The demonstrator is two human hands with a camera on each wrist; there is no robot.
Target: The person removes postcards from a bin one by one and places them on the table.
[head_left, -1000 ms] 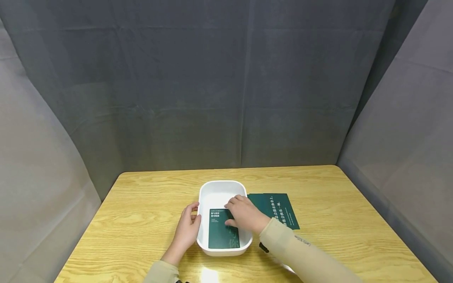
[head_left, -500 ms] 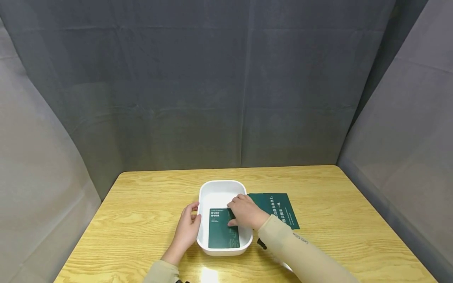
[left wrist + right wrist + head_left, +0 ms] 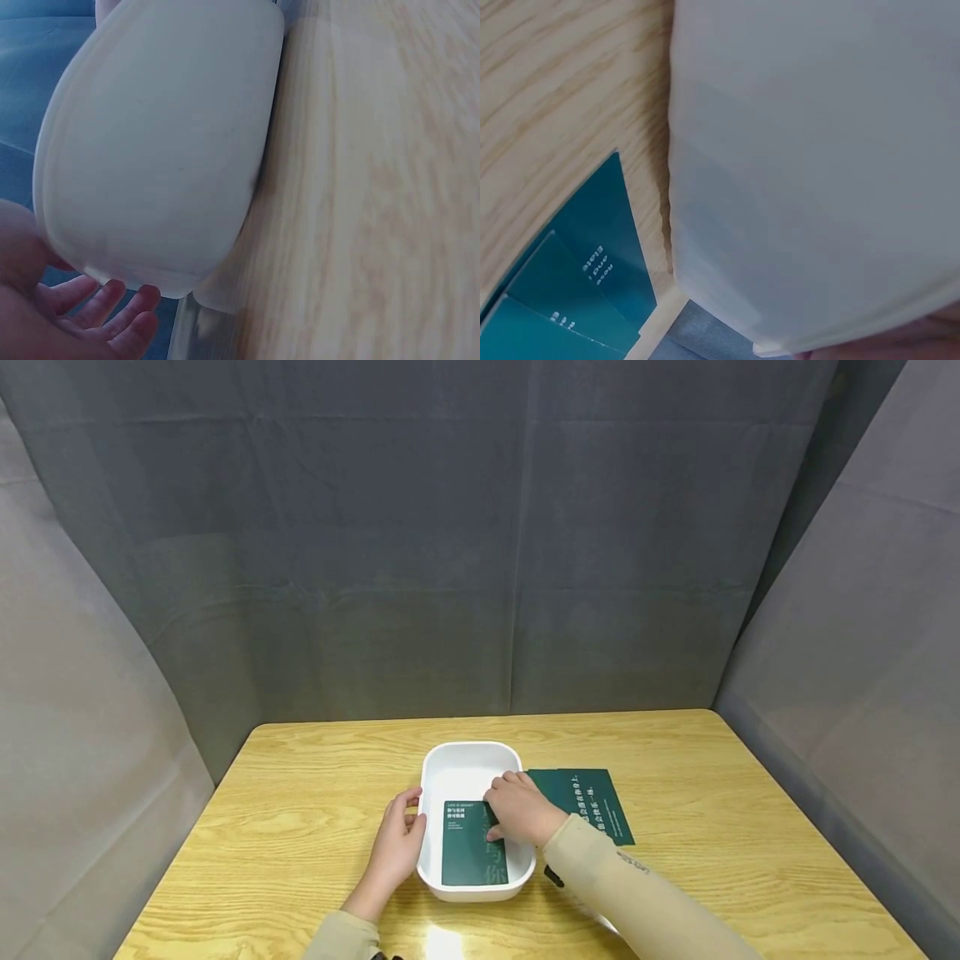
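White tray (image 3: 459,760): oblong, rounded corners, standing mid-surface on the wooden surface (image 3: 300,793).

Green card (image 3: 468,852): lies flat in the near half of the tray, white lettering at its far end.

Right hand (image 3: 521,810): reaches over the tray's right wall, fingers bent down with their tips on the card's right part; whether they pinch it cannot be told.

Left hand (image 3: 397,847): rests against the tray's left outer wall, thumb at the rim, fingers relaxed, nothing clasped.

Spare green cards (image 3: 596,802): small overlapping stack, flat on the surface just right of the tray.

Grey curtain (image 3: 480,543): backs the far and side edges.
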